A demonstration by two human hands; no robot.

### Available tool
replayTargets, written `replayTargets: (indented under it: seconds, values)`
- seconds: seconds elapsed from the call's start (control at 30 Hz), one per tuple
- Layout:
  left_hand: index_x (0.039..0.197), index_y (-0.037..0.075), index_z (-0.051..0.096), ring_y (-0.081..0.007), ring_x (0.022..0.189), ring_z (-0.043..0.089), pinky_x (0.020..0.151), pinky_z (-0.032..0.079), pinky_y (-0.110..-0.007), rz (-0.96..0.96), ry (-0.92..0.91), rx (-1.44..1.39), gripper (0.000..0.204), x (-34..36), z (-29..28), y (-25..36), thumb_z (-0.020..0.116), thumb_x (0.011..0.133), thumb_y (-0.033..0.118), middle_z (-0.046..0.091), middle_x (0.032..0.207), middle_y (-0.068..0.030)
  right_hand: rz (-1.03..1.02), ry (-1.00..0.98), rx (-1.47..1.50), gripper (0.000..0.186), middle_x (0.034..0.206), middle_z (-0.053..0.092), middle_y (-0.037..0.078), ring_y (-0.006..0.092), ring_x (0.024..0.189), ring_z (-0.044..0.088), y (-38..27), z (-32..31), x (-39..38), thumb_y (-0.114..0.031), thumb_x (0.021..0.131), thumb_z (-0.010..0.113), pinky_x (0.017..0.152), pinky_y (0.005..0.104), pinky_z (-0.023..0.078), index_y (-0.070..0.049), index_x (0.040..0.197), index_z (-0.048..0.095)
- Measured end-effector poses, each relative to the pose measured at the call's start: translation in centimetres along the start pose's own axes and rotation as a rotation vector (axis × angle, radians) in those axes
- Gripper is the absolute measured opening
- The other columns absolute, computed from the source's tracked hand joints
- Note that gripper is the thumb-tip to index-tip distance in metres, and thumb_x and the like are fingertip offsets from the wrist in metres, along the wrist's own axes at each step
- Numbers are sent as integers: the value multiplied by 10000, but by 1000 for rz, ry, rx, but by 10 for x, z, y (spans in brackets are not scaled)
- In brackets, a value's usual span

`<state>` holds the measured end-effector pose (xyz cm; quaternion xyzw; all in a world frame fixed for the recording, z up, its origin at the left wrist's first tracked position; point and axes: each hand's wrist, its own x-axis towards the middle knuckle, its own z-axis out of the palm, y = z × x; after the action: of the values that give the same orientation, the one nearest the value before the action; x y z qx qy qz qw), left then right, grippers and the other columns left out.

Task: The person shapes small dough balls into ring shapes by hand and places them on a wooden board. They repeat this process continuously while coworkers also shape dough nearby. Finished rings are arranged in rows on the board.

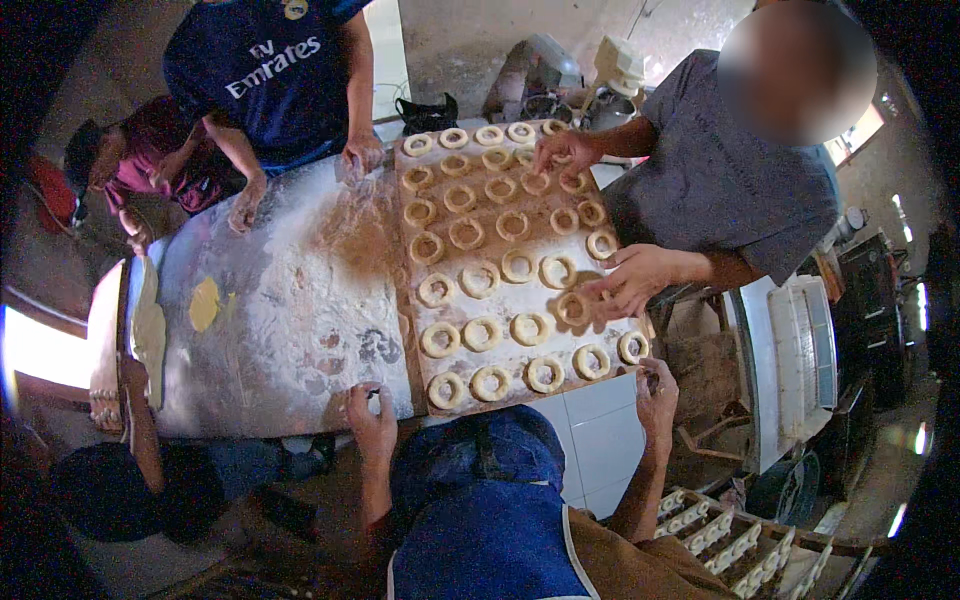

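Note:
Rows of ring-shaped dough pieces (545, 374) lie on a floured wooden board (520, 397) in front of me. My left hand (372, 420) is at the table's near edge, just left of the board. Its fingers are loosely curled with a gap between them, and nothing shows in it. Beside the board's near right corner is my right hand (656, 395), fingers bent and apart. It is close to the corner dough ring (633, 347); whether it touches the board or ring I cannot tell.
Flour covers the metal table (270, 380), which bears a yellow dough lump (204, 305) and a long dough strip (149, 330). A co-worker's hands (640, 280) reach over the board from the right. Other people stand around the table. More shaped dough (710, 535) sits on a rack at lower right.

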<state>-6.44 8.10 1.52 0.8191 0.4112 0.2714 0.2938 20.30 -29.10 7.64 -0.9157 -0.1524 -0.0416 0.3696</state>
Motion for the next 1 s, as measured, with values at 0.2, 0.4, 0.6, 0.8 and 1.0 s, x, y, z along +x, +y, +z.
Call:
replayTargets:
  seconds: [0.2, 0.4, 0.6, 0.8, 1.0]
  values:
    - [944, 26, 610, -305, 861, 583, 794, 457, -414, 19, -34, -120, 147, -32, 7, 20, 630, 875, 154, 605, 890, -133, 12, -43, -222, 284, 1006, 611, 195, 358, 945, 587, 43, -4, -11, -49, 854, 589, 851, 438, 467, -31, 1138, 582]
    - [1056, 7, 607, -314, 931, 589, 869, 456, -421, -201, -70, -308, 267, -61, 20, 40, 621, 904, 227, 604, 980, -159, -57, -30, -160, 307, 1034, 611, 139, 238, 895, 572, 80, -10, 4, -224, 974, 532, 815, 364, 464, 6, 1176, 553]
    - [1117, -25, 592, -319, 877, 614, 793, 493, -401, -150, -75, -324, 327, -52, 28, 62, 592, 925, 239, 620, 966, -183, 46, -161, 84, 313, 933, 625, 109, 170, 833, 564, 85, 12, 59, -241, 1006, 470, 759, 333, 461, 33, 1103, 586]
    - [1105, -46, 598, -358, 925, 636, 821, 483, -429, -356, -83, -285, 374, -40, 56, 56, 531, 964, 295, 649, 963, -215, 160, -249, 279, 367, 767, 537, 37, 151, 714, 491, 84, 30, 95, -312, 1038, 428, 660, 335, 415, 14, 911, 539]
    - [1122, -48, 601, -330, 988, 627, 870, 452, -430, -532, -48, -356, 482, -28, 65, 55, 480, 970, 393, 653, 1026, -222, 291, -438, 399, 439, 966, 559, 128, 212, 843, 512, 100, 16, 104, -310, 1059, 302, 817, 333, 432, 53, 1106, 543]
